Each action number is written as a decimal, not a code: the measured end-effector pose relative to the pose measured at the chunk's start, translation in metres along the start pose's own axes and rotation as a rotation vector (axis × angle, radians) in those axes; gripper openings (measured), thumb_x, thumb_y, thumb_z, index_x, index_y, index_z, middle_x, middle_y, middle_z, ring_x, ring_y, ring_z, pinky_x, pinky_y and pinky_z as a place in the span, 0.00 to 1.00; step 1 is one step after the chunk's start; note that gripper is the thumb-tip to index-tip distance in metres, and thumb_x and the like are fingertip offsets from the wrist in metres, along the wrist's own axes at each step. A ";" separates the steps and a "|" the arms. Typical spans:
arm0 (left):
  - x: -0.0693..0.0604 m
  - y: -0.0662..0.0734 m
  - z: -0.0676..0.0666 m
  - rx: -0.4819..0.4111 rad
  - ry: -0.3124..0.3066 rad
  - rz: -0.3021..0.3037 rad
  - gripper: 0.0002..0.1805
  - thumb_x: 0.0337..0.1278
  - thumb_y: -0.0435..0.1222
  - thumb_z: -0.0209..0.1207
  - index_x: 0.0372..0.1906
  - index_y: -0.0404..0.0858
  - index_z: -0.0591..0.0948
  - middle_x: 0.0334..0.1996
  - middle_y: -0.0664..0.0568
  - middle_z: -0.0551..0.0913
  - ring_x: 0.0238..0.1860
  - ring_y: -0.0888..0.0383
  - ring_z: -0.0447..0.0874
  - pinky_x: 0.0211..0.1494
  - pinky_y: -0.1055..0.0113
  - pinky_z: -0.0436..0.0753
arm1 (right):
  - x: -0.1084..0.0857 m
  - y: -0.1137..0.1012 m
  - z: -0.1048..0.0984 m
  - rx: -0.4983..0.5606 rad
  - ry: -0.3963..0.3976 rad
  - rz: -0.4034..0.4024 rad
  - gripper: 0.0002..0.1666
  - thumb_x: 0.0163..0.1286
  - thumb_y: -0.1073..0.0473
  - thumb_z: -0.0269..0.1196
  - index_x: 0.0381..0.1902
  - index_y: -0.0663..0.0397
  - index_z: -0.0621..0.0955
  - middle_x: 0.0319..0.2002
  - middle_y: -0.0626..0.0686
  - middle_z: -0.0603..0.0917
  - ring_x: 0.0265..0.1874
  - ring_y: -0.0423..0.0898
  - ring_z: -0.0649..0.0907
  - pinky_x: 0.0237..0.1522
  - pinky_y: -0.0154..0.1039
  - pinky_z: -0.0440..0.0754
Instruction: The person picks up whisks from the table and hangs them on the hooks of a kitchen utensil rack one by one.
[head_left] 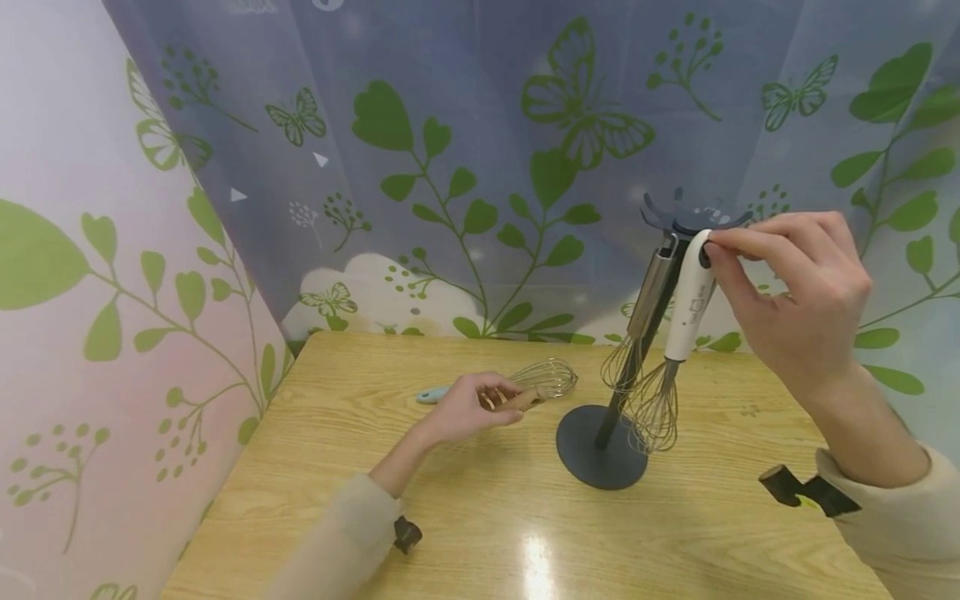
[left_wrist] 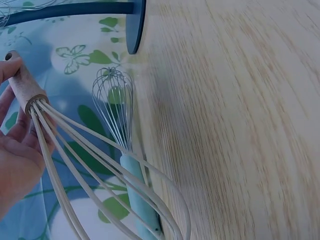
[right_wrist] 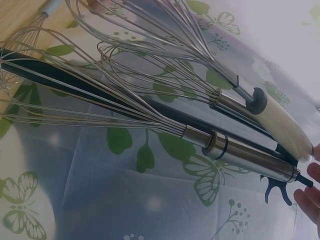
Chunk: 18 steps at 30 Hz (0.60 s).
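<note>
High on the right, my right hand point(head_left: 806, 283) pinches the top of a white-handled whisk point(head_left: 686, 304) between thumb and fingertips, right at the hooks of a dark whisk stand point(head_left: 592, 467). Its wires point down. Steel-handled whisks hang from the same stand, one point(right_wrist: 252, 160) in front in the right wrist view and another point(right_wrist: 235, 104) behind. My left hand point(head_left: 468, 408) holds a wooden-handled whisk point(left_wrist: 25, 85) by its handle, low over the table. The pale wires of that whisk spread across the left wrist view. Behind it lies a light blue-handled whisk point(left_wrist: 137, 192) on the table.
The wooden table point(head_left: 480, 517) meets a hanging cloth point(head_left: 465, 125) printed with leaves and butterflies at its back edge. More printed cloth point(head_left: 97, 350) stands along the left side. The stand's round base rests right of the table's middle.
</note>
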<state>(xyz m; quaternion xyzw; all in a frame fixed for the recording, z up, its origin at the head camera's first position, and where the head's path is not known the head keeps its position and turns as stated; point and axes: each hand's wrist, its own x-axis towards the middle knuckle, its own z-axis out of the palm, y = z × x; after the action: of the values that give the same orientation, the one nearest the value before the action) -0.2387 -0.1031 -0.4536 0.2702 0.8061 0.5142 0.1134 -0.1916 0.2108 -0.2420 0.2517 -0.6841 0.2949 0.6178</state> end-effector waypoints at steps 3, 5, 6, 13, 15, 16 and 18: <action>0.001 0.002 0.002 -0.012 0.018 0.005 0.17 0.64 0.37 0.71 0.57 0.39 0.88 0.46 0.44 0.88 0.41 0.61 0.82 0.45 0.70 0.86 | 0.000 0.000 0.000 0.000 0.001 -0.002 0.05 0.61 0.69 0.74 0.31 0.68 0.89 0.28 0.71 0.85 0.33 0.71 0.75 0.53 0.26 0.68; 0.002 0.004 0.003 -0.017 0.032 0.003 0.17 0.65 0.37 0.71 0.57 0.39 0.87 0.46 0.44 0.88 0.42 0.61 0.82 0.46 0.70 0.86 | 0.000 0.000 0.000 0.004 0.009 0.002 0.04 0.60 0.69 0.74 0.31 0.68 0.89 0.28 0.71 0.85 0.33 0.71 0.75 0.53 0.26 0.68; 0.002 0.005 0.003 -0.020 0.039 0.003 0.17 0.65 0.38 0.71 0.57 0.39 0.87 0.46 0.45 0.88 0.42 0.60 0.82 0.46 0.70 0.86 | 0.000 -0.001 0.000 0.004 0.010 0.002 0.04 0.60 0.69 0.74 0.31 0.68 0.89 0.28 0.71 0.85 0.33 0.71 0.75 0.53 0.26 0.68; 0.006 0.010 0.009 -0.049 0.078 0.018 0.18 0.65 0.39 0.71 0.57 0.41 0.87 0.45 0.44 0.88 0.40 0.59 0.83 0.43 0.70 0.85 | 0.000 -0.001 0.000 0.004 0.012 0.002 0.04 0.60 0.69 0.74 0.31 0.68 0.89 0.28 0.71 0.85 0.33 0.71 0.75 0.53 0.26 0.68; 0.008 0.012 0.011 -0.064 0.093 0.025 0.18 0.64 0.39 0.72 0.57 0.41 0.87 0.45 0.44 0.88 0.40 0.60 0.83 0.42 0.70 0.85 | 0.000 -0.002 0.000 0.006 0.013 0.004 0.04 0.60 0.69 0.74 0.31 0.68 0.89 0.28 0.71 0.85 0.33 0.71 0.75 0.53 0.26 0.68; 0.009 0.013 0.012 -0.071 0.100 0.031 0.18 0.64 0.39 0.72 0.57 0.41 0.87 0.45 0.44 0.88 0.40 0.60 0.83 0.42 0.70 0.85 | 0.000 -0.002 0.000 0.007 0.014 0.005 0.04 0.60 0.69 0.74 0.31 0.68 0.89 0.28 0.71 0.85 0.33 0.71 0.75 0.53 0.26 0.68; 0.011 0.015 0.015 -0.087 0.111 0.044 0.18 0.64 0.38 0.72 0.58 0.40 0.87 0.46 0.43 0.88 0.41 0.60 0.83 0.44 0.68 0.85 | 0.000 -0.002 0.000 0.008 0.017 0.007 0.04 0.60 0.69 0.74 0.31 0.68 0.89 0.28 0.71 0.85 0.33 0.71 0.75 0.53 0.26 0.68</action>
<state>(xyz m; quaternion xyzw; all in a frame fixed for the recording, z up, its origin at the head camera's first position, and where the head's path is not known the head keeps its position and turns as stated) -0.2358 -0.0808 -0.4459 0.2537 0.7818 0.5654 0.0689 -0.1904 0.2090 -0.2419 0.2492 -0.6787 0.3017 0.6215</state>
